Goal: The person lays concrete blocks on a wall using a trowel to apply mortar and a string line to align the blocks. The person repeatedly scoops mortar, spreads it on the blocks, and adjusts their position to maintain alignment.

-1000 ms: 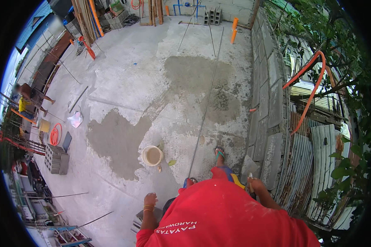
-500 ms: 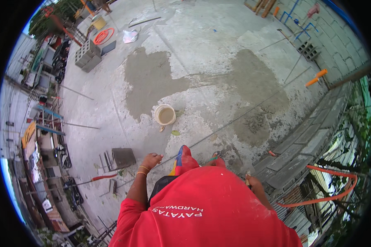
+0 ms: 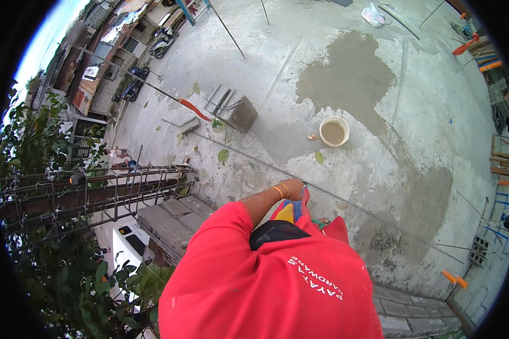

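My left hand (image 3: 292,189), with a yellow band at its wrist, is closed beside the bent knee in the multicoloured trousers (image 3: 291,211). Its fingers curl away from view, so whatever they hold, if anything, is hidden. Just beyond it a long thin metal bar (image 3: 373,212) runs diagonally across the concrete floor. Farther ahead stands a white bucket (image 3: 323,140) with greyish-brown contents. A patch of damp grey mortar (image 3: 350,70) spreads behind the bucket, and another damp patch (image 3: 421,212) lies to the right. My right hand is out of sight.
A concrete block (image 3: 242,114) and a red-ended bar (image 3: 195,109) lie ahead-left. At left, tied rebar (image 3: 96,195) juts past a low block wall (image 3: 172,223). Orange-capped bars (image 3: 454,278) and a hollow block (image 3: 479,250) are at right. A plastic bag (image 3: 372,15) lies far off.
My view has swung left, so the bucket and mortar now appear farther right. My left hand has come in next to my knee. My right hand has left the view.
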Demonstrator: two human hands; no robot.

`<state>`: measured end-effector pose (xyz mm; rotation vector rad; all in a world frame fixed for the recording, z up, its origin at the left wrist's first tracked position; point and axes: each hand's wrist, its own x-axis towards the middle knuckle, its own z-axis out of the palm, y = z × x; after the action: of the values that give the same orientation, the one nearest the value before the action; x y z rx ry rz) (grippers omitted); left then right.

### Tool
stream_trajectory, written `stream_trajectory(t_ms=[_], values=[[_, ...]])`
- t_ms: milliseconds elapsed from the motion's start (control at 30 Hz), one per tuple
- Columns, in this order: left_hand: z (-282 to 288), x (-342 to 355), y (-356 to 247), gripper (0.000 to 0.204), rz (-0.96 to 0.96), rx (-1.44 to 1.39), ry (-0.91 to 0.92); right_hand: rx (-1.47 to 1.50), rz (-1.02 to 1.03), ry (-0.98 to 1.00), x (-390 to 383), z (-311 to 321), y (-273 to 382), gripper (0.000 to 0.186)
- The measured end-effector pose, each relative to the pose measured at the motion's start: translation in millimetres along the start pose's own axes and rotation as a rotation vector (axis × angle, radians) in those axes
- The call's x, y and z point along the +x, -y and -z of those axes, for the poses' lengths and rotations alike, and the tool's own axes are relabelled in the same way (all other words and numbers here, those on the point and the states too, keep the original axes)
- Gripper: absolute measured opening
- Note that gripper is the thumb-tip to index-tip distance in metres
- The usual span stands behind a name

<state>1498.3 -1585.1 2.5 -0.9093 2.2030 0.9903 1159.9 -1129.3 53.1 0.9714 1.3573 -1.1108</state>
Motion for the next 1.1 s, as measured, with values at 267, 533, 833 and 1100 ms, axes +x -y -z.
stream_trajectory(t_ms=[267, 533, 833, 1100], values=[[-62.1, 25.9, -20.9, 0.067, 0.007, -0.192, 0.104, -0.178, 0.127, -0.09, 29.2, 45.4, 42.8, 0.025], [-119.9, 26.3, -85.7, 0.053, 0.224, -0.23, -0.069, -0.248, 0.075, -0.029, 85.8, 162.1, 137.1, 0.03], [-97.1, 60.0, -206.1, 0.047, 0.153, -0.344, -0.119, -0.153, 0.139, -0.081, 80.6, 260.1, 190.7, 0.028], [-44.9, 95.5, -262.0, 0.041, 0.129, -0.499, -0.241, -0.079, 0.136, -0.146, 103.7, 284.0, 176.1, 0.027]])
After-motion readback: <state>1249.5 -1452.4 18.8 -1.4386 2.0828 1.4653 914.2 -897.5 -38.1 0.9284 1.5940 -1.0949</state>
